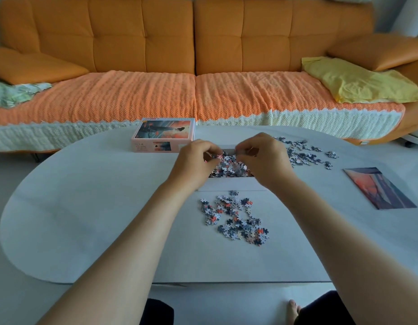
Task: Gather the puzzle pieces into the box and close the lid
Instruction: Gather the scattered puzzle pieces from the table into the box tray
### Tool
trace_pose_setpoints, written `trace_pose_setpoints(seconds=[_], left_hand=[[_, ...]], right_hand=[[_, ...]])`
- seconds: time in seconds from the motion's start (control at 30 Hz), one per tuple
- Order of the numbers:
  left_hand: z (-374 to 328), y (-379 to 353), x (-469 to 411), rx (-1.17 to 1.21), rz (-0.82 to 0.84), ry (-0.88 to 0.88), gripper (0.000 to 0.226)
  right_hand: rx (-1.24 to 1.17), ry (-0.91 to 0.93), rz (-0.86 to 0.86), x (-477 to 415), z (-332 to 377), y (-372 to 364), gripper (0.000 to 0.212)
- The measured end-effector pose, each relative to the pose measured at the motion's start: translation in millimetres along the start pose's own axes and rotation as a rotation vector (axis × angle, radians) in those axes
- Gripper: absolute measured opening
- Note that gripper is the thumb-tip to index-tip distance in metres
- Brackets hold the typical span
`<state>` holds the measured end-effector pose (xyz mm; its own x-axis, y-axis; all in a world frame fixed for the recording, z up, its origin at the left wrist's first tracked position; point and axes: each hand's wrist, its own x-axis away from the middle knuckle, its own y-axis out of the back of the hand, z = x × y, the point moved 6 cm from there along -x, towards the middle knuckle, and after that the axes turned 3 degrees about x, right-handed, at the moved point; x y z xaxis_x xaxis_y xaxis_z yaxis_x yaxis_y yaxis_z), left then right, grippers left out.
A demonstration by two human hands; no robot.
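White box base (231, 184) sits open near the middle of the white oval table (86, 207), its long axis running left-right across the view and its open top facing up. Near wall visible as a plain white strip; far rim shows as a pale edge behind the hands. Inside: a heap of loose puzzle pieces (229, 166), grey, white and orange-pink, filling the visible part of the interior.

Both hands are over the box. Left hand (196, 164) is at the box's left end, fingers curled down into the heap and pinched together on pieces. Right hand (264, 158) is at the right end, fingers bent with the tips drawn together over the heap; cannot tell whether any piece is actually between them.

Loose pieces outside the box: one scattered patch (236, 219) on the table just in front of the near wall, a second patch (304, 152) to the right of and behind the box, partly hidden by the right hand.

Box lid (164, 134), pink-sided with a printed picture on top, lies flat to the left of and behind the base, apart from it. Reference print (379, 187) lies flat at the table's right side. Orange sofa (194, 43) behind the table, yellow cloth (358, 80) on its right seat.
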<state>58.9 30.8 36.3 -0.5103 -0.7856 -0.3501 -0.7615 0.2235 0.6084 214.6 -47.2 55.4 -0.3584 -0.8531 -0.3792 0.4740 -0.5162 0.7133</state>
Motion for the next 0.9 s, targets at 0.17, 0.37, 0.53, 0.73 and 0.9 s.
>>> trace_pose_setpoints(seconds=[0.17, 0.37, 0.53, 0.73, 0.9], left_hand=[[13.3, -23.0, 3.5, -0.169, 0.146, -0.039, 0.026], [-0.9, -6.6, 12.8, -0.215, 0.075, -0.204, 0.021], [-3.9, 3.2, 37.0, -0.194, 0.166, -0.190, 0.008], [17.0, -14.4, 67.7, -0.462, 0.519, -0.051, 0.058], [15.0, -21.3, 73.8, -0.331, 0.528, -0.019, 0.041]], right_hand=[[0.154, -0.016, 0.205, 1.3, -14.5, -24.3, 0.020], [0.125, 0.204, 0.062, 8.9, 1.5, -6.3, 0.012], [0.132, 0.419, 0.245, 41.7, 19.6, -15.9, 0.014], [0.308, 0.383, 0.543, 74.6, 9.7, -52.9, 0.033], [0.298, 0.321, 0.592, 75.7, 6.5, -46.8, 0.033]])
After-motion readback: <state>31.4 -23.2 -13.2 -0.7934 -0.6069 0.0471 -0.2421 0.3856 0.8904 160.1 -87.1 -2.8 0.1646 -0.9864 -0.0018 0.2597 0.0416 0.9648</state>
